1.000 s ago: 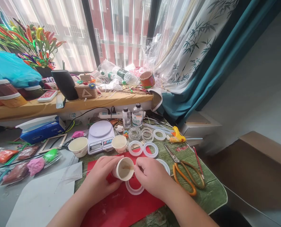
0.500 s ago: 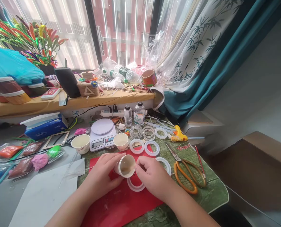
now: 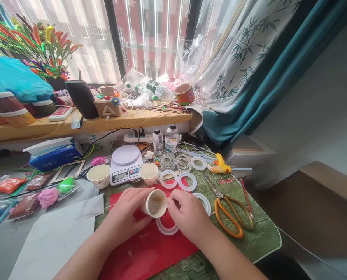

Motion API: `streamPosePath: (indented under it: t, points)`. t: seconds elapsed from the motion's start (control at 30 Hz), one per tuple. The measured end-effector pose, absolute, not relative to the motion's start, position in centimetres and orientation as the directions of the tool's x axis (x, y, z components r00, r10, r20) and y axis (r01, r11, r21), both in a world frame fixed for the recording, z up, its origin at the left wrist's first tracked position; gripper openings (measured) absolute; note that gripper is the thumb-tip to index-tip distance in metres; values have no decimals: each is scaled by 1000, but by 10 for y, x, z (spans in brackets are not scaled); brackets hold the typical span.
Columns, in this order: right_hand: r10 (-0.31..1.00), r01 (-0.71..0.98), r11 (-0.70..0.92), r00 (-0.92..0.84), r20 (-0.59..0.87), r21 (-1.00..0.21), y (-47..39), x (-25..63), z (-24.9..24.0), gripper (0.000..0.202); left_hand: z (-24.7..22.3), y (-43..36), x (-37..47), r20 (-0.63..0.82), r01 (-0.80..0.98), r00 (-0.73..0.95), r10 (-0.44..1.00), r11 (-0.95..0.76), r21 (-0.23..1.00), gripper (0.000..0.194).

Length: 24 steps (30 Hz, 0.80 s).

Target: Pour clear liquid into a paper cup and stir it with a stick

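A white paper cup (image 3: 156,203) is tilted towards me with a cloudy liquid inside, and my left hand (image 3: 129,213) is wrapped round its side. At the cup's right rim, my right hand (image 3: 188,212) is closed in a pinch; what its fingers hold, if anything, is too small to make out. Beneath the cup, a white ring mould (image 3: 167,232) lies on the red sheet (image 3: 150,254), partly covered by the right hand. Another ring mould (image 3: 204,202) shows just behind that hand. Two more ring moulds, one of them the near right mould (image 3: 187,181), lie beyond the cup.
Behind my hands stand a kitchen scale (image 3: 127,165), two paper cups (image 3: 99,177) and two clear bottles (image 3: 171,140). To the right lie scissors (image 3: 228,210), a yellow glue gun (image 3: 221,164) and a red pencil (image 3: 246,197). Bagged clay (image 3: 48,198) and a blue tissue box (image 3: 55,154) are left.
The view has shifted slightly. Both hands keep the same hold and place at the cup, with no clear movement of any object.
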State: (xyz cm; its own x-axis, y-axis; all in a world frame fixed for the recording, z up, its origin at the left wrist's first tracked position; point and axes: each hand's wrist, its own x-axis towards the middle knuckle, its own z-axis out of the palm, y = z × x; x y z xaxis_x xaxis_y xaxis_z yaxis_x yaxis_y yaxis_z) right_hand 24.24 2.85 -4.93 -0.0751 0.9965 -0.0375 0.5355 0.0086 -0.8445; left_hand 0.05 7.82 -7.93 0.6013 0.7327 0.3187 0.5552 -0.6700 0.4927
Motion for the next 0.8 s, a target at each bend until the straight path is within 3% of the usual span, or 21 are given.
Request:
streamPosePath:
  t: [0.2, 0.5, 0.8]
  points:
    - [996, 589, 79, -71, 45, -805, 27, 242, -49, 30, -79, 79, 1, 312, 554, 608, 730, -672, 491, 60]
    - [991, 561, 21, -124, -59, -828, 28, 239, -43, 31, -84, 81, -1, 325, 561, 589, 740, -664, 495, 62]
    - [997, 588, 27, -79, -25, -808, 28, 240, -46, 31, -82, 82, 0, 316, 569, 587, 745, -658, 494, 61]
